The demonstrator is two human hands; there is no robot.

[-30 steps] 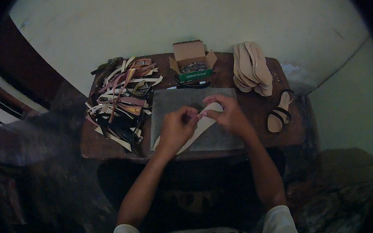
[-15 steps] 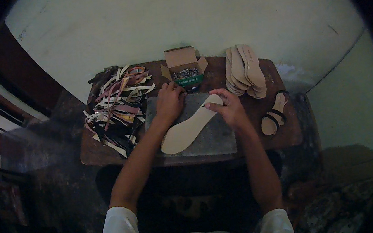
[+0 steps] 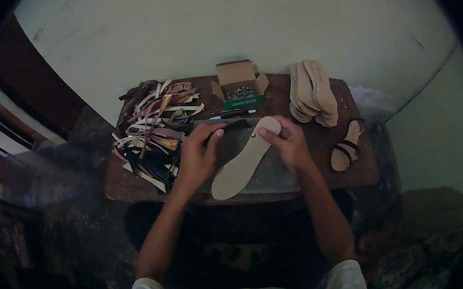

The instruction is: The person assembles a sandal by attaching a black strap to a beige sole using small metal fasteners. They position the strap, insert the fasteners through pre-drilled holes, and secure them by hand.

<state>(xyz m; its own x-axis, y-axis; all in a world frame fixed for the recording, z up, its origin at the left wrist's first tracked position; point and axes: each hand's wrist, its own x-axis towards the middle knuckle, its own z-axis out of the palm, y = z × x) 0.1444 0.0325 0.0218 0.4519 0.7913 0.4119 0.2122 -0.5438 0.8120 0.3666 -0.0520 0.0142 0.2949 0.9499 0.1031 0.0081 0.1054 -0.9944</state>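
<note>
A beige shoe insole (image 3: 241,168) slants over the grey slab (image 3: 278,179) in front of me. My right hand (image 3: 289,139) grips its narrow upper end, thumb on the face and fingers behind. Beside that thumb, a small shiny stud (image 3: 253,135) sits at the insole's edge. To the left, my left hand (image 3: 202,151) is closed, thumb against the index finger, on a short dark object (image 3: 237,125) that points toward the insole without clearly touching it. Its exact kind is too dim to tell.
On the brown table (image 3: 348,176) a strap pile (image 3: 154,131) lies left. An open green box (image 3: 241,96) of small nails stands at the back, a pen-like stick (image 3: 234,113) before it. Stacked insoles (image 3: 314,94) and a black-strapped sandal (image 3: 346,149) are right.
My left hand has come back from near the box toward me and now holds the dark object. The insole has tilted steeper and shifted slightly in my right hand; the whole view has shifted a little.
</note>
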